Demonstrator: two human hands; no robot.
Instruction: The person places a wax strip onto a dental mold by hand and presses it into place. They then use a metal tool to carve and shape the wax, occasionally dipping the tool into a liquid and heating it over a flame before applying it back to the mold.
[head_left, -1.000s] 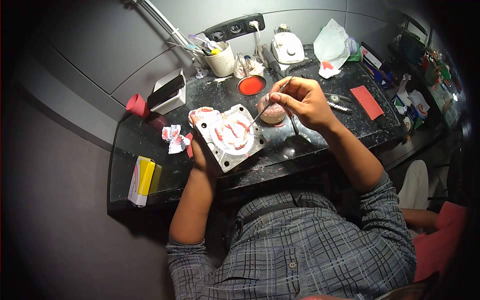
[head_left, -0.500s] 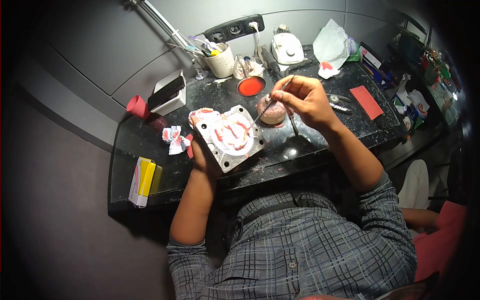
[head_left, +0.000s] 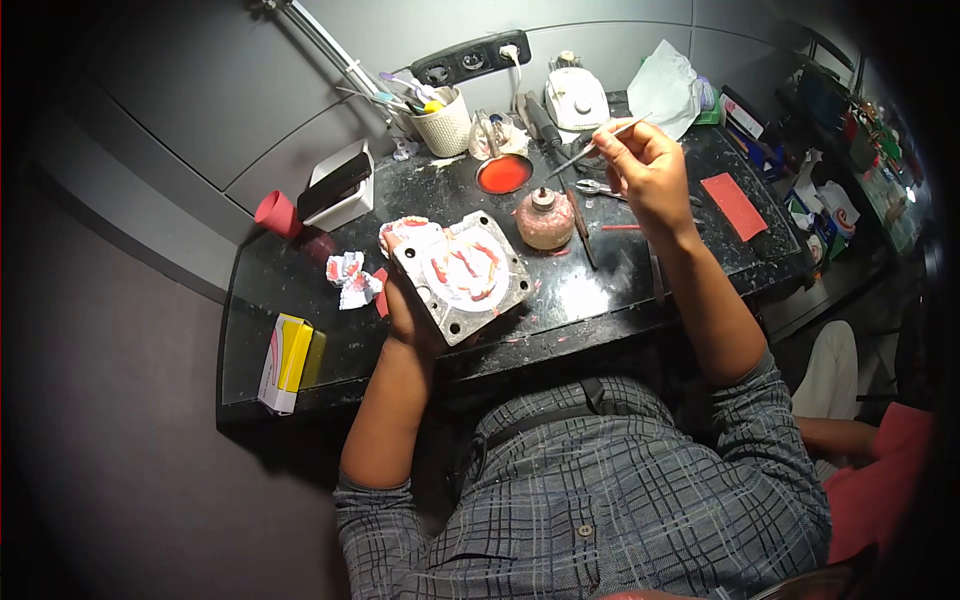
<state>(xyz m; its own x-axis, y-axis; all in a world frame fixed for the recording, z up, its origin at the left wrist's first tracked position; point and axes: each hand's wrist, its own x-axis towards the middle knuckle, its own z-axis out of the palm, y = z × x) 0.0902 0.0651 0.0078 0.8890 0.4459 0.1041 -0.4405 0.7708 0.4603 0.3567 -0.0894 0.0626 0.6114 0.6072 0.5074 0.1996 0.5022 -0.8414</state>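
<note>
My left hand [head_left: 402,312] is closed round the side and underside of a metal dental flask [head_left: 440,308], tilted toward me. White plaster [head_left: 488,293] fills the flask, with a curved band of red wax on it. Raised over the back of the bench, my right hand [head_left: 652,180] pinches a thin metal wax carver [head_left: 578,158], its tip pointing left, apart from the flask. Below that tip stands a round spirit lamp [head_left: 546,224] with a metal cap; no flame can be made out. A shallow dish of red wax [head_left: 503,174] lies behind the lamp.
Another plaster cast [head_left: 410,233] lies behind the flask, and plaster pieces [head_left: 352,280] sit to its left. A dark-handled knife [head_left: 583,230] lies right of the lamp. A red wax sheet [head_left: 735,205] is farther right. A yellow-and-white box [head_left: 286,362] stands front left. Another person's arm [head_left: 838,436] shows at right.
My right hand has moved up and to the right with the wax carver, away from the flask, uncovering the spirit lamp. The left hand and flask have stayed nearly still.
</note>
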